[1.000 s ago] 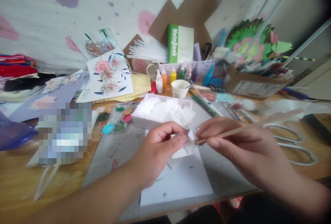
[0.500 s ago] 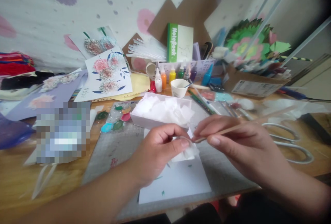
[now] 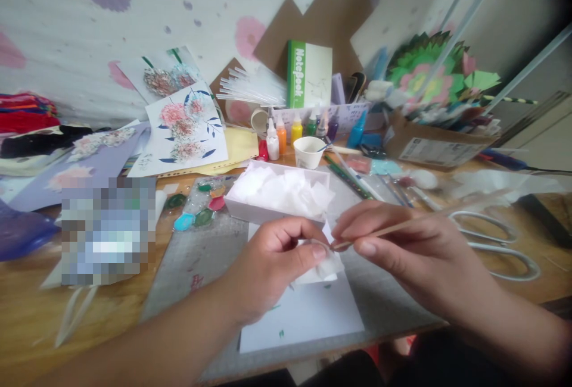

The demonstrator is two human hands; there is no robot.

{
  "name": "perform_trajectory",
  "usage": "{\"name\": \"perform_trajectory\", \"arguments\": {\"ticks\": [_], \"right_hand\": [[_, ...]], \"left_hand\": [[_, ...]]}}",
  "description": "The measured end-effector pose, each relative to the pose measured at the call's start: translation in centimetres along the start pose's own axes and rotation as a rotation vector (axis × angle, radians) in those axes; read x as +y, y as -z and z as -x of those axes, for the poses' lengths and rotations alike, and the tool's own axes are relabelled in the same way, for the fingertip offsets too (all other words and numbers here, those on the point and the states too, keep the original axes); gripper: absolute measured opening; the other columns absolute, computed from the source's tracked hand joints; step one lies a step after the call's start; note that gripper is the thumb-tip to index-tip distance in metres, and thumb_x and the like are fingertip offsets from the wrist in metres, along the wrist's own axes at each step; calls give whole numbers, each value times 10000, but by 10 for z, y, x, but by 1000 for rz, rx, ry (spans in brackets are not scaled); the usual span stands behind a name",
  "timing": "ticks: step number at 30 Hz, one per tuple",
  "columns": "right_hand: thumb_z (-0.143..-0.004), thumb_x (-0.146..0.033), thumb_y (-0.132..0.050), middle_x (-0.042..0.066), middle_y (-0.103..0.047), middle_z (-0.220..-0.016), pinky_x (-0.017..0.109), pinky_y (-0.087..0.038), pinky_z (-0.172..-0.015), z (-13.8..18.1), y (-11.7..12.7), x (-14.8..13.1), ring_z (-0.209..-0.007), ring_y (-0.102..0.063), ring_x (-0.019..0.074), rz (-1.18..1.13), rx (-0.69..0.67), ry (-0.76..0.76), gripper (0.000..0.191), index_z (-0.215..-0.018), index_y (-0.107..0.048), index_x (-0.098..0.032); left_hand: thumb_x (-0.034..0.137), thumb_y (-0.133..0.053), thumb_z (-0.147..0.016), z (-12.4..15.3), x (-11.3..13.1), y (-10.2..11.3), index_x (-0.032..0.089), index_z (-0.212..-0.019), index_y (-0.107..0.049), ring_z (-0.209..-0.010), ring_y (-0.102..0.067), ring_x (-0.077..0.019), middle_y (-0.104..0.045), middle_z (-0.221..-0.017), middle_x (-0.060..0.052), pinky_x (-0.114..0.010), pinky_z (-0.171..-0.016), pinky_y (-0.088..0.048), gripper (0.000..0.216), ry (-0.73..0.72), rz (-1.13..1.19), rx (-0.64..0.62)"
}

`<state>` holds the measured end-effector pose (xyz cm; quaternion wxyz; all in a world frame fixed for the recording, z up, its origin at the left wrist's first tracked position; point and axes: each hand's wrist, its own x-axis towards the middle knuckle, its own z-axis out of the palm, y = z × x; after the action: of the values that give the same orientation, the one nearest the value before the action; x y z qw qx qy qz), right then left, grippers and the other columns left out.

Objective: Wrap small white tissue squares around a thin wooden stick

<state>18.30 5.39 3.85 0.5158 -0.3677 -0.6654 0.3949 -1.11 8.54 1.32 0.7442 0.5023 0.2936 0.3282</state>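
My left hand (image 3: 281,265) pinches a small piece of thin white paper (image 3: 328,265), which looks like tissue, between thumb and fingers. From the right, my right hand (image 3: 397,250) holds a thin wooden stick (image 3: 402,224) in a pinch, its tip close to the white piece. I cannot tell whether the tip touches it. Below both hands a white sheet (image 3: 308,318) with green marks lies on a grey cutting mat (image 3: 187,309). Just beyond the fingers stands a shallow white box (image 3: 250,208) filled with crumpled white pieces.
Large scissors (image 3: 513,262) lie right of my right hand. Behind the box are a paper cup (image 3: 308,153) and several paint bottles (image 3: 295,130). Small paint pots (image 3: 203,217) sit left of the box. A cardboard box (image 3: 440,149) of tools stands at the back right.
The white piece and the stick's tip have shifted very slightly in my fingers. Both hands stay almost in place, and the whole view has drifted a little.
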Motion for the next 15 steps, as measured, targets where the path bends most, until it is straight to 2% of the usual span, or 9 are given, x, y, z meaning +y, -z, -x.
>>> {"name": "perform_trajectory", "arguments": {"ticks": [15], "right_hand": [[-797, -78, -732, 0, -760, -779, 181, -572, -770, -2, -1, 0, -833, -709, 130, 8, -37, 6, 149, -805, -795, -213]], "left_hand": [[304, -695, -809, 0, -1, 2, 164, -752, -639, -678, -446, -109, -557, -708, 24, -248, -633, -333, 162, 0, -80, 19]]}}
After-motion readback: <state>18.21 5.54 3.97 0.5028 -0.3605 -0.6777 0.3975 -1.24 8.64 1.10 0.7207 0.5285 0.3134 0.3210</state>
